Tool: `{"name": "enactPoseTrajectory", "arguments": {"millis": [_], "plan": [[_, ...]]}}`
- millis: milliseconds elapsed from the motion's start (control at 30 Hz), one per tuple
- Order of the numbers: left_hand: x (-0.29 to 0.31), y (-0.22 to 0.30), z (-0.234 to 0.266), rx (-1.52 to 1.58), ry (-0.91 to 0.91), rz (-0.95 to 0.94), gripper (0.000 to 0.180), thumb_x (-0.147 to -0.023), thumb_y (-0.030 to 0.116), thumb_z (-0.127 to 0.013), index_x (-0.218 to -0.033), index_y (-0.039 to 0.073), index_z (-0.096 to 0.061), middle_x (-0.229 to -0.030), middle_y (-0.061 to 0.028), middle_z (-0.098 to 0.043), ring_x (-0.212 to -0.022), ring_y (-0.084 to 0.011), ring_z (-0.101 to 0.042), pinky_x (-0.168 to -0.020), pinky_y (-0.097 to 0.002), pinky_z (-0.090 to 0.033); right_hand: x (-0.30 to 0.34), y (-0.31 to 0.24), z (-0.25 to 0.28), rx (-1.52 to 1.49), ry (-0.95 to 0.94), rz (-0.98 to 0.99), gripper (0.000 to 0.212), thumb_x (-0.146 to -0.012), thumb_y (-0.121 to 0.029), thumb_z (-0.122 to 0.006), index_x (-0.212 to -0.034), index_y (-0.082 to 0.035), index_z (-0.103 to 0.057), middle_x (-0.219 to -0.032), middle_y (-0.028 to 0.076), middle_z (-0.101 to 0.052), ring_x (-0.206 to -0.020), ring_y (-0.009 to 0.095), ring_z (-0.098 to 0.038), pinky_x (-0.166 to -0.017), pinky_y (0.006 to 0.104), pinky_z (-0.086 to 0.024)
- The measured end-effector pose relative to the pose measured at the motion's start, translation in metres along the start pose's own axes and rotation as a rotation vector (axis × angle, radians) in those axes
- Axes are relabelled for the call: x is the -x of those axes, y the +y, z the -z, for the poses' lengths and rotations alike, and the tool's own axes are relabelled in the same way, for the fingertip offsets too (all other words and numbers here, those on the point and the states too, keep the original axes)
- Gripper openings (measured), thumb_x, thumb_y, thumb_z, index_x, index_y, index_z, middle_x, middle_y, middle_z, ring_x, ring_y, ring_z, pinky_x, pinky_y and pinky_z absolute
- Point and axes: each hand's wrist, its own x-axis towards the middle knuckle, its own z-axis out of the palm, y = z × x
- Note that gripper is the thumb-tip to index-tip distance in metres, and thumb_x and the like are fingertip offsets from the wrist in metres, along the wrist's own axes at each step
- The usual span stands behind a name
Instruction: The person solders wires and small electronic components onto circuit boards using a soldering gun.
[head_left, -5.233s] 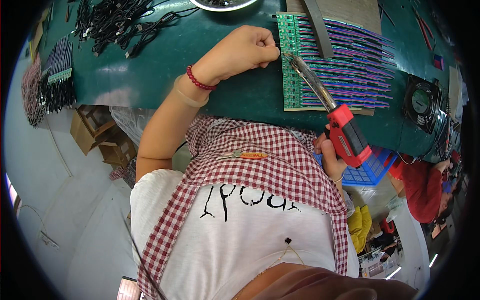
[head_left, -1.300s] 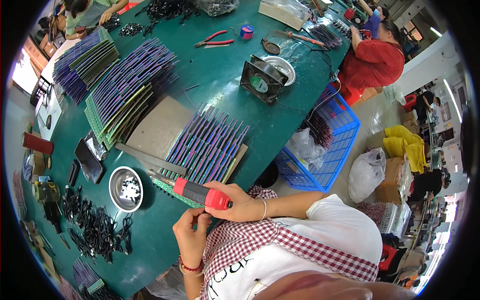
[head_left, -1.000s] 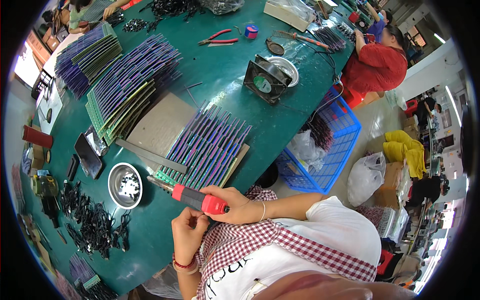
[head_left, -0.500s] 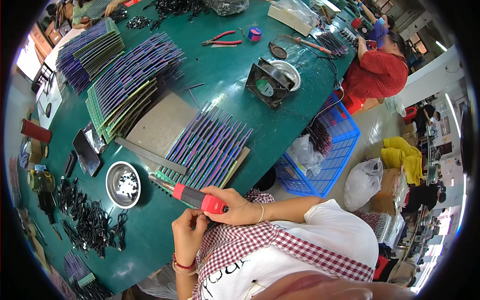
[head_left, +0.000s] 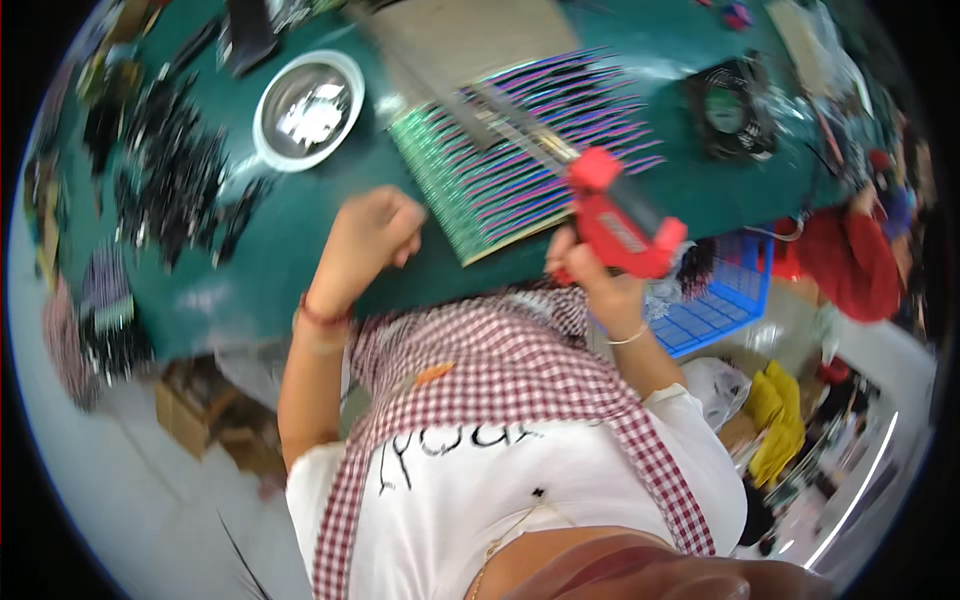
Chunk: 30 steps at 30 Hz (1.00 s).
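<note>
My right hand (head_left: pixel 600 280) is wrapped around the handle of a red and black soldering gun (head_left: pixel 625 220). The gun's metal tip points up and left, over a green circuit board panel (head_left: pixel 425 160) with rows of dark purple strips. A grey metal bar (head_left: pixel 425 85), blurred, lies across the panel's upper left part. My left hand (head_left: pixel 375 235) is left of the panel, just off the table's near edge, with its fingers curled in. Motion blur hides whether anything small is between them. A steel bowl (head_left: pixel 358 85) of small pieces sits beyond that hand.
Bundles of black cables (head_left: pixel 175 170) cover the left of the table. A brown board (head_left: pixel 500 30) lies behind the panel. To the right stands a black fan (head_left: pixel 730 110). A blue basket (head_left: pixel 735 305) is beside the table, and a person in red (head_left: pixel 850 265) sits farther right.
My view has swung, so the table sits higher in the picture. My hands have come apart: the right has lifted the soldering gun to the right, the left has moved left.
</note>
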Motion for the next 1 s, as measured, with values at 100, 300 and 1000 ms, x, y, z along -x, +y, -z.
{"name": "enactPoseTrajectory", "arguments": {"millis": [100,300,1000], "plan": [[-0.011,-0.003,0.009,0.101,-0.051,0.036,0.017,-0.086,0.017,-0.054,-0.075,0.003,-0.056,-0.063,0.0002,-0.056,-0.051,-0.0032,-0.048,-0.044,-0.0168,-0.034,0.005,0.002,0.008,0.013,-0.042,0.028,0.046,-0.086,-0.022,-0.06,-0.12,0.003,-0.042,-0.065,0.007,-0.052,-0.055,0.013,-0.049,-0.051,0.0261,-0.04],[-0.025,-0.004,0.011,0.154,-0.146,0.06,0.015,-0.084,0.015,-0.056,-0.077,0.002,-0.057,-0.063,0.0002,-0.056,-0.05,-0.0032,-0.048,-0.044,-0.0161,-0.035,0.02,0.007,0.019,0.033,-0.02,-0.018,0.04,-0.084,-0.014,-0.058,-0.117,0.005,-0.044,-0.058,0.006,-0.047,-0.047,0.011,-0.042,-0.048,0.0257,-0.038],[-0.037,-0.006,0.018,0.179,-0.225,0.073,0.016,-0.083,0.015,-0.059,-0.072,0.006,-0.052,-0.061,0.0005,-0.055,-0.045,-0.0031,-0.045,-0.041,-0.0158,-0.034,0.035,0.034,0.026,0.315,-0.103,-0.06,0.031,-0.084,-0.004,-0.053,-0.113,0.006,-0.047,-0.062,0.006,-0.049,-0.051,0.011,-0.044,-0.052,0.0265,-0.039]]}}
